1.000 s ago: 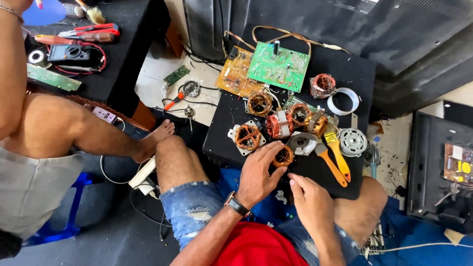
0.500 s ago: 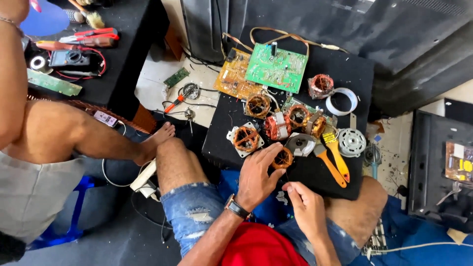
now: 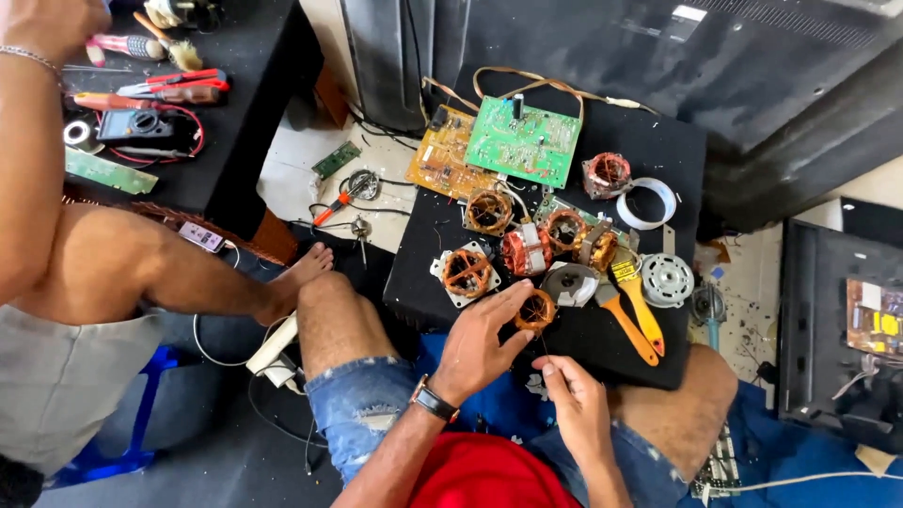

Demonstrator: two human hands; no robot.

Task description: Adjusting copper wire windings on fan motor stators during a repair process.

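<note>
My left hand (image 3: 484, 339) grips a small copper-wound motor coil (image 3: 535, 309) at the near edge of a black board (image 3: 658, 150) that rests across my knees. A watch sits on that wrist. My right hand (image 3: 576, 395) hovers just below the coil with thumb and forefinger pinched together, seemingly on a thin wire that is too fine to see clearly. Beyond the coil lie several other copper coils (image 3: 468, 272), a red-wound stator (image 3: 525, 250) and a metal rotor disc (image 3: 571, 284).
A green circuit board (image 3: 524, 140) and an orange one (image 3: 442, 162) lie at the board's far side, a yellow-handled brush (image 3: 632, 303) and a white tape ring (image 3: 647, 202) to the right. Another person sits at left beside a black table (image 3: 235, 141) with tools.
My right hand has drawn back from the coil toward my body, fingers pinched. My left hand stays on the coil.
</note>
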